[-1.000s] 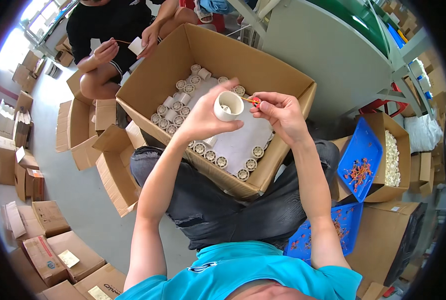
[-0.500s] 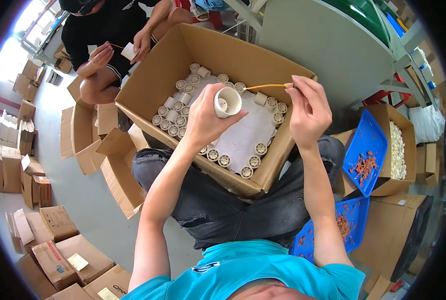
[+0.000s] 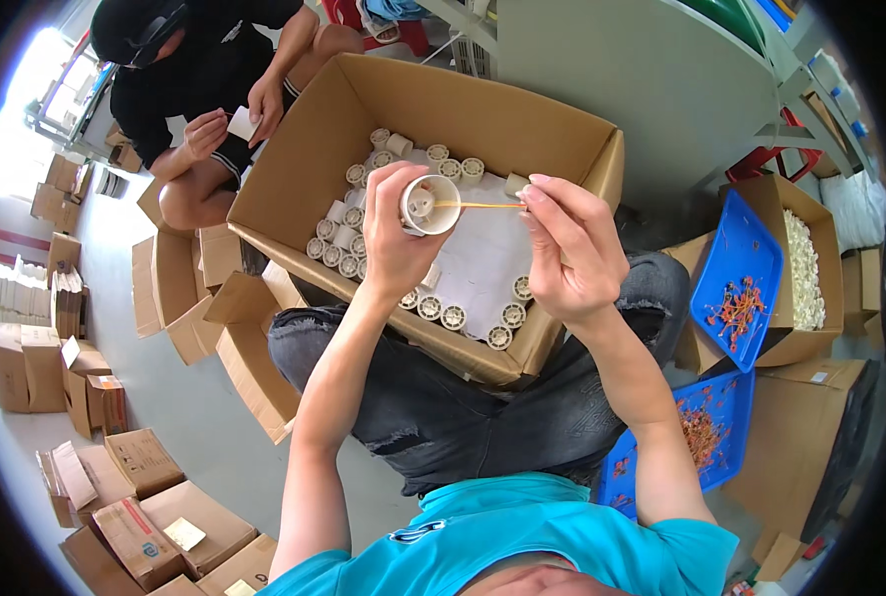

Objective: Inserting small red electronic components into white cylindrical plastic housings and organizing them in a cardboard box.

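Note:
My left hand (image 3: 388, 238) is wrapped round a short white plastic tube (image 3: 409, 221), its open mouth facing up. A round fitting shows inside the tube. My right hand (image 3: 577, 248) pinches the right end of a thin orange-yellow wire-like strand (image 3: 487, 206) between thumb and fingertips. The strand runs level to the left and over the tube's rim into its mouth. Both hands are above a large cardboard box (image 3: 487, 99). White round pieces (image 3: 453, 316) with spoked ends lie along the sides inside it, on a white sheet (image 3: 483, 258).
Right of my knee are two blue trays (image 3: 729, 233) with small red-orange pieces, beside a carton of whitish parts (image 3: 805, 273). A co-worker (image 3: 199, 79) at the upper left handles a similar white tube. Open cartons (image 3: 249, 348) stand on the left floor; a grey panel (image 3: 602, 89) stands behind.
My right hand has moved left and down, bringing the strand's far end from beside the tube into its mouth. My left hand and the tube have shifted slightly left.

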`<state>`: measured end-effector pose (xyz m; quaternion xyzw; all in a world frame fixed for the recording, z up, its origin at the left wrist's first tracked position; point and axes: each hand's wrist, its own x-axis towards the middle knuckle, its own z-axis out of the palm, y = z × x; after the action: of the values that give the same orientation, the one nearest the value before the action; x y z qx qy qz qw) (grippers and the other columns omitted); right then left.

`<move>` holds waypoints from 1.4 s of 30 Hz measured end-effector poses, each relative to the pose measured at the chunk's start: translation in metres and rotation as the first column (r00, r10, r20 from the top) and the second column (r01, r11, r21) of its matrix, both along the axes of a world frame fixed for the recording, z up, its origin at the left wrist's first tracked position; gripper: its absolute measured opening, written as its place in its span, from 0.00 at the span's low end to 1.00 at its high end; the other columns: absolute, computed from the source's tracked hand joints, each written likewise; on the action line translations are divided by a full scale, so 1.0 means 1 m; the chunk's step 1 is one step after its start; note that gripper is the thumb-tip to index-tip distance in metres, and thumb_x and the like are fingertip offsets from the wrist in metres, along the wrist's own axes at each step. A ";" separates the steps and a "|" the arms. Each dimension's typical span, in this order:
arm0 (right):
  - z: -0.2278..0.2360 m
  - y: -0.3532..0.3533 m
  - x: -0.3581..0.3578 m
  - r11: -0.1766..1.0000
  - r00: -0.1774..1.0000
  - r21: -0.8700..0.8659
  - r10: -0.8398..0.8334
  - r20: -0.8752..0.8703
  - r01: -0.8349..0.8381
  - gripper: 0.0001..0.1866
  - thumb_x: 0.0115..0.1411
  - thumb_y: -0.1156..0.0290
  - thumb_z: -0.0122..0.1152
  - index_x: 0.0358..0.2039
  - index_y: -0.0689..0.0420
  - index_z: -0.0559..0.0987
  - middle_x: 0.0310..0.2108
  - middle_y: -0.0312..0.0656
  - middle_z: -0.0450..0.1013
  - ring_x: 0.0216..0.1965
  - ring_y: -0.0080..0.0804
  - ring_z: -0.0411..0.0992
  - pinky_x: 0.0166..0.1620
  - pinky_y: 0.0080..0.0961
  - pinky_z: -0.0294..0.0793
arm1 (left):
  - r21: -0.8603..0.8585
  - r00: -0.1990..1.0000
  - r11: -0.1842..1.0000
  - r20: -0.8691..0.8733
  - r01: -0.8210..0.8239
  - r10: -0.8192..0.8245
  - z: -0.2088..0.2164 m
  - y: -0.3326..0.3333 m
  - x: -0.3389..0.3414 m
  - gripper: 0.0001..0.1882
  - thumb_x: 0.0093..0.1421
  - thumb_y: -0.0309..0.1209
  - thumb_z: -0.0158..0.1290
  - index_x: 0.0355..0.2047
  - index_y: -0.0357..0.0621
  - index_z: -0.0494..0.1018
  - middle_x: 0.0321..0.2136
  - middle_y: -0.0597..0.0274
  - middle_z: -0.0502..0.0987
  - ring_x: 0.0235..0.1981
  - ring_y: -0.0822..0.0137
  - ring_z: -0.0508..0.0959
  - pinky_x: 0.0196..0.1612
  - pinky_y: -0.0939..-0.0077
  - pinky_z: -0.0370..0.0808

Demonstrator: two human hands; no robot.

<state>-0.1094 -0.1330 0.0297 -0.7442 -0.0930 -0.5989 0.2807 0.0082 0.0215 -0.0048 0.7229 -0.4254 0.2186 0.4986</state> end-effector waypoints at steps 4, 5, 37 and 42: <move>-0.005 0.003 0.000 1.000 0.999 -0.006 0.021 -0.042 -0.021 0.18 0.49 0.88 0.65 0.42 0.64 0.82 0.41 0.50 0.77 0.35 0.37 0.78 0.36 0.27 0.80 | -0.002 1.000 1.000 -0.026 -0.015 0.015 -0.002 -0.002 -0.002 0.33 0.41 0.22 0.72 0.48 0.42 0.69 0.44 0.52 0.72 0.43 0.53 0.76 0.44 0.64 0.76; -0.008 0.004 0.001 0.999 0.998 -0.015 0.038 -0.054 -0.038 0.19 0.48 0.89 0.64 0.43 0.64 0.81 0.41 0.50 0.76 0.35 0.37 0.78 0.36 0.27 0.80 | -0.007 1.000 1.000 -0.021 -0.020 0.020 -0.001 -0.002 -0.003 0.33 0.42 0.23 0.72 0.48 0.42 0.69 0.44 0.53 0.72 0.43 0.53 0.76 0.43 0.64 0.76; -0.018 0.012 0.008 0.925 0.781 0.344 0.331 -0.529 -0.159 0.08 0.48 0.77 0.68 0.31 0.58 0.85 0.42 0.42 0.74 0.41 0.39 0.74 0.45 0.33 0.75 | 0.140 0.977 0.968 -0.075 0.207 -0.198 0.003 -0.012 -0.017 0.27 0.43 0.18 0.65 0.45 0.41 0.70 0.39 0.53 0.76 0.36 0.50 0.80 0.35 0.63 0.80; -0.016 0.009 0.008 0.899 0.752 0.391 0.395 -0.528 -0.198 0.07 0.50 0.77 0.66 0.32 0.59 0.85 0.42 0.43 0.74 0.38 0.38 0.76 0.44 0.32 0.76 | 0.155 0.972 0.961 -0.091 0.228 -0.216 0.001 -0.012 -0.017 0.27 0.43 0.18 0.65 0.45 0.41 0.70 0.39 0.53 0.76 0.36 0.50 0.80 0.35 0.63 0.80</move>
<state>-0.1017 -0.1236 0.0139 -0.8153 -0.0231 -0.2888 0.5014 -0.0092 0.0100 -0.0034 0.7168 -0.5019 0.0988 0.4738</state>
